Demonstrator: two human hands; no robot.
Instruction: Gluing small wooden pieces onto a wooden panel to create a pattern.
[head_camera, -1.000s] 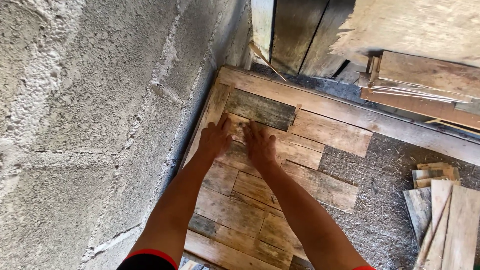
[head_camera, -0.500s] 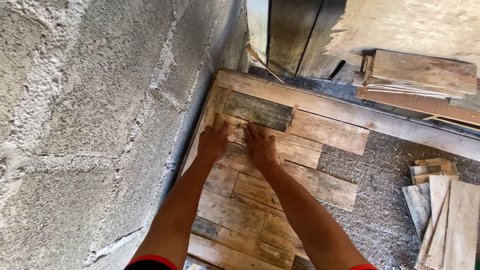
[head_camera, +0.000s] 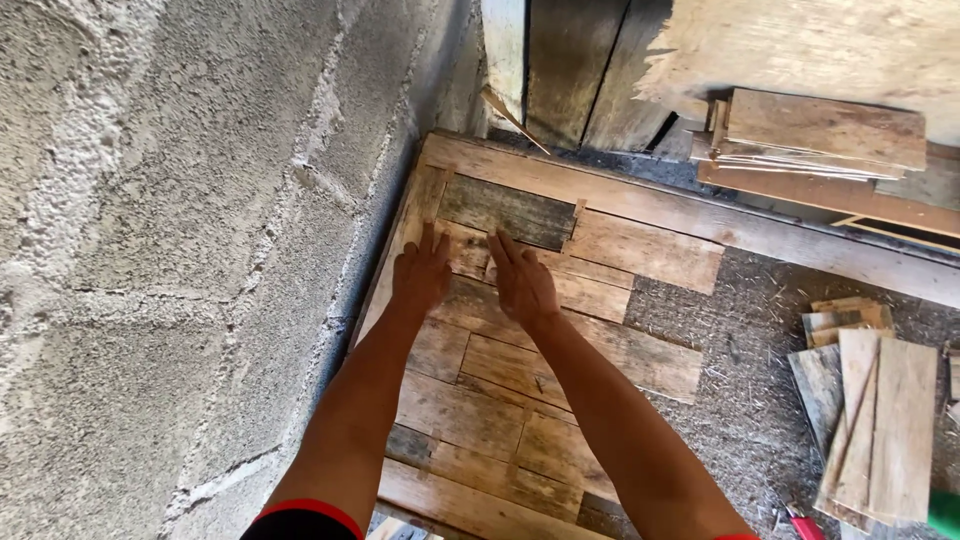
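While left hand (head_camera: 422, 272) and right hand (head_camera: 520, 280) press flat, fingers spread, gripping nothing, short plank (head_camera: 470, 252) looks weathered, pale brown.

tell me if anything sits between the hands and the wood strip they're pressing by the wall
Nothing visible does. The left hand and right hand lie flat, directly on the short pale wooden plank, just below the dark grey weathered plank, beside the grey concrete block wall.

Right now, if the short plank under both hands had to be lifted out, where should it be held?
Take the short plank by its two ends, from above: it lies flat among fitted boards, left hand and right hand pressed flat on top.
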